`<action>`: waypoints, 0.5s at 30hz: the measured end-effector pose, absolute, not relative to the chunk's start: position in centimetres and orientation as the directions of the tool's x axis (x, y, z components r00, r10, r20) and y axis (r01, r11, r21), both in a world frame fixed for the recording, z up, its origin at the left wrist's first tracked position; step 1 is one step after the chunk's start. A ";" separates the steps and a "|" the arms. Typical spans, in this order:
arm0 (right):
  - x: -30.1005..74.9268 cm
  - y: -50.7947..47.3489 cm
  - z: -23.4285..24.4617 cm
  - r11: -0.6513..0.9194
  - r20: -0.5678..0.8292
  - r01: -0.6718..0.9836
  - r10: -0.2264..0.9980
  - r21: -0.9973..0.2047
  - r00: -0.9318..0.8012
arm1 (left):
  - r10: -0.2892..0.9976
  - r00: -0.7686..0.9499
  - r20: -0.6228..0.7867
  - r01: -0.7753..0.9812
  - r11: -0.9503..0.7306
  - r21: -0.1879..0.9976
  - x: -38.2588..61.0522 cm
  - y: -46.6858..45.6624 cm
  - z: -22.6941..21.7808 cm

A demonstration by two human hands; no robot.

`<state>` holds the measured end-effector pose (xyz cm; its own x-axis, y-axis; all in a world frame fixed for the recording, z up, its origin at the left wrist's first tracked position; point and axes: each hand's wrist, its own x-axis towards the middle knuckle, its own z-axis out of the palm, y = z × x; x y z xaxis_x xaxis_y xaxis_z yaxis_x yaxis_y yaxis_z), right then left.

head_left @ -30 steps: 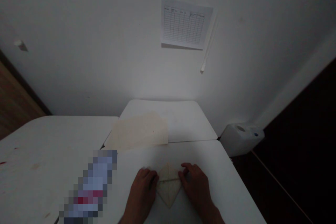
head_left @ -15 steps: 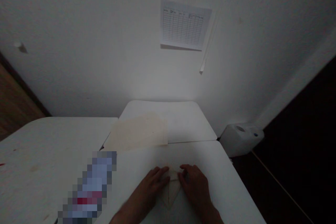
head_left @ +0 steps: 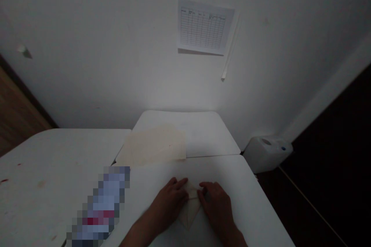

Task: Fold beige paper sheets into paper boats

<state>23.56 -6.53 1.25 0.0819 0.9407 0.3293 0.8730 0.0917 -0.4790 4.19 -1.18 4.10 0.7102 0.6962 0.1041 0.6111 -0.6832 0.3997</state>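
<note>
A folded sheet of thin off-white paper [head_left: 191, 208] lies on the white table between my hands. It has a diamond-like outline with a point toward me, a crease down its middle and a fold edge across it. My left hand [head_left: 169, 202] holds its left side, with the fingertips at the upper left edge and across fold. On the opposite side, my right hand [head_left: 216, 202] has its fingers curled, thumb and forefinger at the right edge. The hands cover both side corners of the paper.
A flat beige sheet [head_left: 153, 146] lies farther back, across the table [head_left: 208, 135] joint. A blurred-out object [head_left: 100, 204] is at the left. Beyond the right edge stands a white plastic jug [head_left: 262, 156]. A printed chart [head_left: 204, 27] hangs on the wall.
My left hand has shifted slightly up along the paper, its forefinger now reaching nearer the top. The right hand stays almost in place. The view has moved a little.
</note>
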 end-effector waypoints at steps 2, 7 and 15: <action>23.6 -6.5 1.2 0.093 0.333 0.878 0.939 -0.469 0.079 | 0.731 0.677 0.083 0.644 -0.643 0.415 4.5 -0.8 3.6; 23.5 -6.5 1.1 0.139 0.365 0.884 0.930 -0.447 0.039 | 0.763 0.643 0.066 0.673 -0.605 0.425 4.9 -0.2 2.6; 23.6 -6.5 0.9 0.242 0.455 0.939 0.883 -0.243 -0.110 | 0.736 0.675 0.053 0.658 -0.632 0.410 4.8 -0.1 3.0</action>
